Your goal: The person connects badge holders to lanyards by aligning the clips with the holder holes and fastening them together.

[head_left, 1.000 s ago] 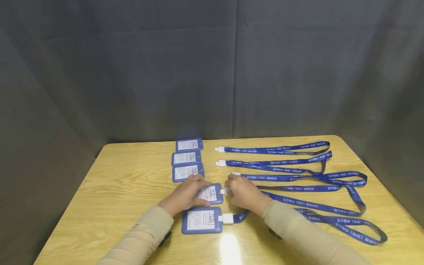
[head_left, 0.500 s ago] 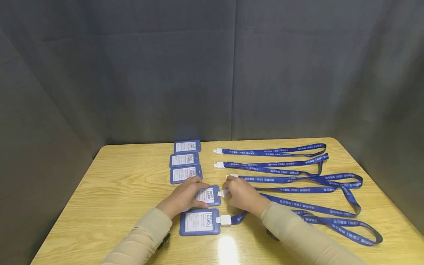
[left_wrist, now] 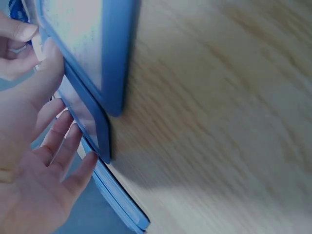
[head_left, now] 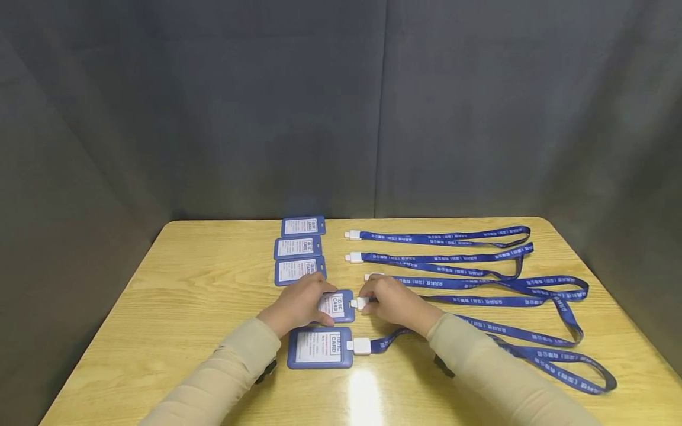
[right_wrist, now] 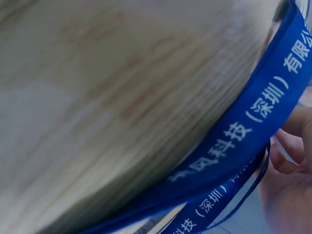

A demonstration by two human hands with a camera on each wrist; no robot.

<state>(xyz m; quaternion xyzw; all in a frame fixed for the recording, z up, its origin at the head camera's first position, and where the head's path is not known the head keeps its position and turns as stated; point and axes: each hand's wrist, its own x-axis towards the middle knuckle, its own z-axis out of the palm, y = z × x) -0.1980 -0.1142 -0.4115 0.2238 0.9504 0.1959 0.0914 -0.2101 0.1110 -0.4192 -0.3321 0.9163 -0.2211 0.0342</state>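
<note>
My left hand (head_left: 303, 300) grips a blue ID card holder (head_left: 335, 306) across its width, thumb on the near edge and fingers on the far edge. At that holder's slotted right end, my right hand (head_left: 394, 302) pinches the white clip (head_left: 360, 303) of a blue lanyard. The clip's narrow tip overlaps the slot. In the left wrist view, the left hand (left_wrist: 39, 180) spans the gripped holder (left_wrist: 85, 107). Just nearer lies another card holder (head_left: 319, 348), joined to a white lanyard clip (head_left: 362, 346). The right wrist view shows printed lanyard strap (right_wrist: 243, 122) beside the right hand (right_wrist: 292, 185).
Further back on the wooden table (head_left: 202, 284) lie three more card holders, the middle one (head_left: 298, 247) overlapping its neighbours. To their right several blue lanyards (head_left: 442, 258) stretch rightward, their white clips facing left. A dark curtain (head_left: 266, 118) hangs behind the table.
The right fingers have shifted slightly on the clip, so more of its white body shows. The left hand keeps its grip on the holder. The head view has moved a little.
</note>
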